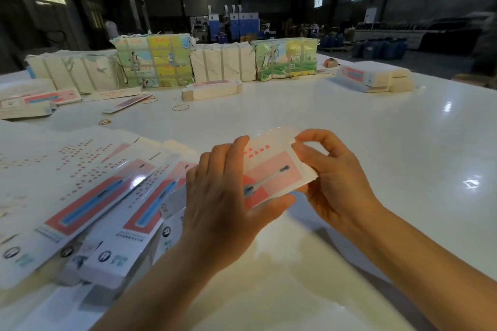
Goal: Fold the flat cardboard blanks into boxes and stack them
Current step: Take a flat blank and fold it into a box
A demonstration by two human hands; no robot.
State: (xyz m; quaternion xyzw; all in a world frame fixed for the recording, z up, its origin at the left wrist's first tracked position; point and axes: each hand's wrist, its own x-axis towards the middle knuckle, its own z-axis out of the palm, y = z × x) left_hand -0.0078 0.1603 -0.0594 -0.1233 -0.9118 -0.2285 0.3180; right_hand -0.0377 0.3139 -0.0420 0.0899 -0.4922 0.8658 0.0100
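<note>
Both hands hold one white cardboard blank with a pink panel and a toothbrush picture [271, 169] above the glossy white table [349, 121], near its front middle. The left hand [223, 196] grips the left part of the blank: the fingers lie over its top face and the thumb presses along its lower edge. The right hand [333, 177] pinches the right end of the blank between thumb and curled fingers (the far edge of the blank is blurred, so its fold cannot be judged).

To the left of the hands lies a fanned pile of flat white blanks with red and blue toothbrush prints [88, 201], overlapping each other on the table. Farther back there are thin tan rubber bands [180, 108] on the surface, a small stack of flat blanks [211, 90], and a row of wrapped paper bundles, some white and some with colourful pictures [172, 62]. At the far right stands another stack of white blanks [376, 76].
</note>
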